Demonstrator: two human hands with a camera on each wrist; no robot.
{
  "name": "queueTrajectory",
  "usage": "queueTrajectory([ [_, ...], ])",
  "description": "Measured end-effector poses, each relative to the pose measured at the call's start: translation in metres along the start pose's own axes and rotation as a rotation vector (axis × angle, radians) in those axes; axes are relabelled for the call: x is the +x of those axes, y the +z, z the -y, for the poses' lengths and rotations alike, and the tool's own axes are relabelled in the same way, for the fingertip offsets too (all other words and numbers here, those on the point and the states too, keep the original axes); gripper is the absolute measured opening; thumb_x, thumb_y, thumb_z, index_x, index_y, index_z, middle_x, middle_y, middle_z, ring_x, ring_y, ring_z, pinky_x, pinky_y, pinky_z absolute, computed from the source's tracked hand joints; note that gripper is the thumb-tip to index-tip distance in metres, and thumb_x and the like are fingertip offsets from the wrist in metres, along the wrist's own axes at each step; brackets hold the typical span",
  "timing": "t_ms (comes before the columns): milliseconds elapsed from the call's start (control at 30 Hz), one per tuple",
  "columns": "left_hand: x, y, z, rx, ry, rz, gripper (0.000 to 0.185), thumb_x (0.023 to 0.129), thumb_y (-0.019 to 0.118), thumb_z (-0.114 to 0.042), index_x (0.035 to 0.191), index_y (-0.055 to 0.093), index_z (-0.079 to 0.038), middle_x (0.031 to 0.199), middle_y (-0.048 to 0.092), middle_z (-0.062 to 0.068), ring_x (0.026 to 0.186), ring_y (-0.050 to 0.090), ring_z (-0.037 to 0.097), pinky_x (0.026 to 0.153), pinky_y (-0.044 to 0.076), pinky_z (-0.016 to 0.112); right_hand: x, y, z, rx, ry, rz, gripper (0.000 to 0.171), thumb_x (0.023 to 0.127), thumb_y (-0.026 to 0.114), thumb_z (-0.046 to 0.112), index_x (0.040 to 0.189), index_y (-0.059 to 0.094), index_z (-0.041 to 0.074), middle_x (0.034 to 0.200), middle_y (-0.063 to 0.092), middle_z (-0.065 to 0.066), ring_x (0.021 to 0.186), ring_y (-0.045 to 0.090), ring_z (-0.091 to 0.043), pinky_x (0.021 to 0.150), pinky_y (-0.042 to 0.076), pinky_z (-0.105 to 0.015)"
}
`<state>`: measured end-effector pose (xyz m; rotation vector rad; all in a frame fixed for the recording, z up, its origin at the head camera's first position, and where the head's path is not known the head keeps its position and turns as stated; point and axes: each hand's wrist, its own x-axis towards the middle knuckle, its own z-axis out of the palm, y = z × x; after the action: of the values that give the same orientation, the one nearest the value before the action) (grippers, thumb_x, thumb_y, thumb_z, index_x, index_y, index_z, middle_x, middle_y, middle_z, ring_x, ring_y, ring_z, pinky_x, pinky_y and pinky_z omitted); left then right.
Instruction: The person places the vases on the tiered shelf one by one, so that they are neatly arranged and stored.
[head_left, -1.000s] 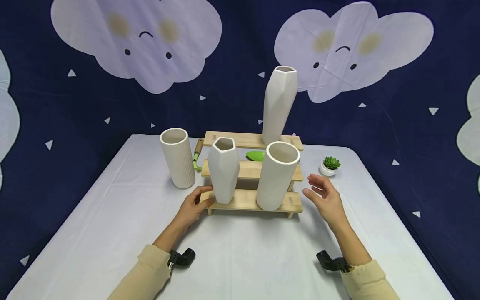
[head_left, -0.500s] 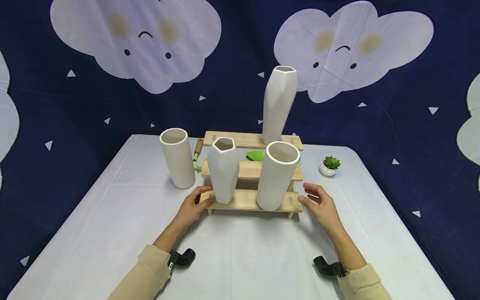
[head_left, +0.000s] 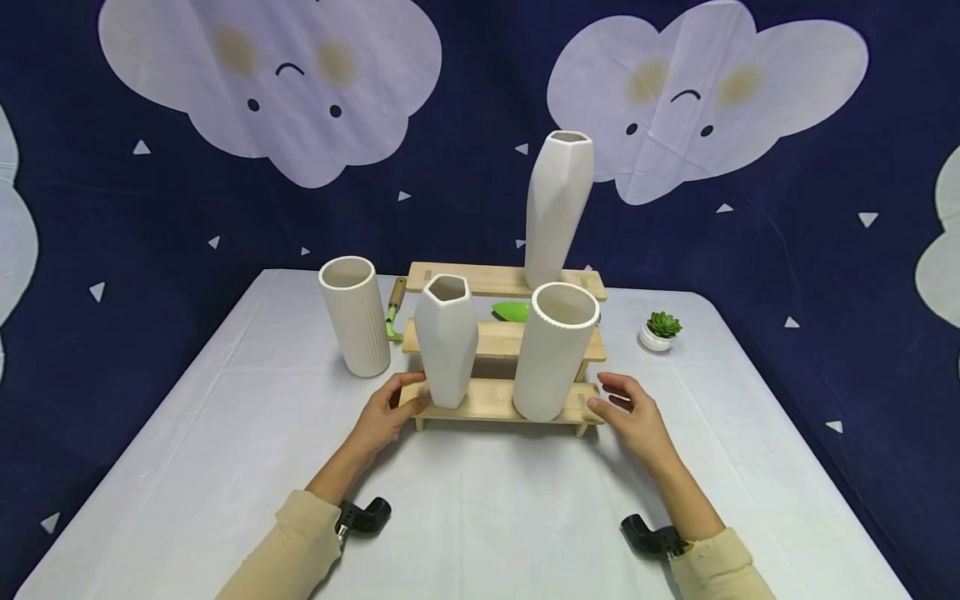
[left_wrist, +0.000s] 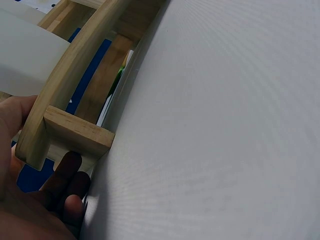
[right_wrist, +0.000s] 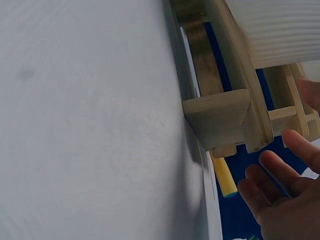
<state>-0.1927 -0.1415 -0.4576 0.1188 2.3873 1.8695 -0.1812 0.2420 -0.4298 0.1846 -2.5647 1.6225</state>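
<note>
A three-tiered wooden stand (head_left: 491, 400) is at the middle of the table in the head view. My left hand (head_left: 380, 421) grips the left end of its lowest shelf, thumb on top and fingers beneath, beside a white faceted vase (head_left: 447, 346). At the other end, my right hand (head_left: 636, 423) has its thumb close over the shelf's right edge. In the right wrist view its fingers (right_wrist: 280, 170) are bent loosely and apart from the wood. A white ribbed vase (head_left: 551, 358) stands upright on the lowest shelf's right side. A taller faceted vase (head_left: 555, 208) occupies the top shelf.
Left of the stand, another ribbed white vase (head_left: 360, 325) stands on the white tablecloth (head_left: 480, 508). Behind it lies a green hand tool (head_left: 396, 304) with a wooden handle. A green blade (head_left: 512, 311) shows between shelves. A small potted succulent (head_left: 660, 331) sits at right.
My right hand has come left and slightly toward me, from beside the stand to the lowest shelf's right end. The left hand keeps its hold; the vases have not moved.
</note>
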Motion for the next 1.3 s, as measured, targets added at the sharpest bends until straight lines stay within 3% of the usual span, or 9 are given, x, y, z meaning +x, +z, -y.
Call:
queueTrajectory([
  [367, 0.0, 0.0, 0.001, -0.005, -0.002, -0.004, 0.044, 0.088, 0.066, -0.03, 0.128, 0.053, -0.017, 0.14, 0.046, 0.005, 0.122, 0.046, 0.023, 0.095, 0.039, 0.028, -0.002, 0.005, -0.002, -0.027, 0.006, 0.028, 0.051, 0.088, 0.066, 0.023, 0.131, 0.048, 0.002, 0.133, 0.052, -0.02, 0.126, 0.045, -0.036, 0.106, 0.034, -0.051],
  [833, -0.001, 0.001, -0.001, -0.006, -0.003, -0.013, 0.045, 0.087, 0.067, -0.028, 0.128, 0.053, -0.016, 0.143, 0.045, 0.005, 0.133, 0.04, 0.025, 0.109, 0.032, 0.045, 0.0, 0.011, -0.012, -0.047, -0.035, 0.028, 0.049, 0.087, 0.068, 0.02, 0.129, 0.051, 0.001, 0.132, 0.053, -0.018, 0.123, 0.048, -0.034, 0.103, 0.038, -0.051],
  [1167, -0.001, 0.001, -0.003, -0.003, -0.01, -0.01, 0.044, 0.088, 0.066, -0.026, 0.128, 0.052, -0.017, 0.142, 0.045, 0.006, 0.131, 0.041, 0.025, 0.107, 0.033, 0.044, -0.008, 0.014, 0.021, -0.088, -0.012, 0.038, 0.047, 0.087, 0.065, 0.01, 0.129, 0.05, -0.005, 0.129, 0.053, -0.023, 0.115, 0.05, -0.031, 0.094, 0.044, -0.032],
  [1300, -0.001, 0.0, -0.002, -0.005, -0.01, -0.009, 0.044, 0.087, 0.066, -0.026, 0.128, 0.052, -0.017, 0.142, 0.045, 0.006, 0.132, 0.04, 0.025, 0.108, 0.032, 0.044, -0.009, 0.014, 0.021, -0.102, -0.013, 0.041, 0.046, 0.088, 0.065, 0.011, 0.129, 0.05, -0.004, 0.128, 0.054, -0.022, 0.111, 0.051, -0.026, 0.09, 0.045, -0.03],
])
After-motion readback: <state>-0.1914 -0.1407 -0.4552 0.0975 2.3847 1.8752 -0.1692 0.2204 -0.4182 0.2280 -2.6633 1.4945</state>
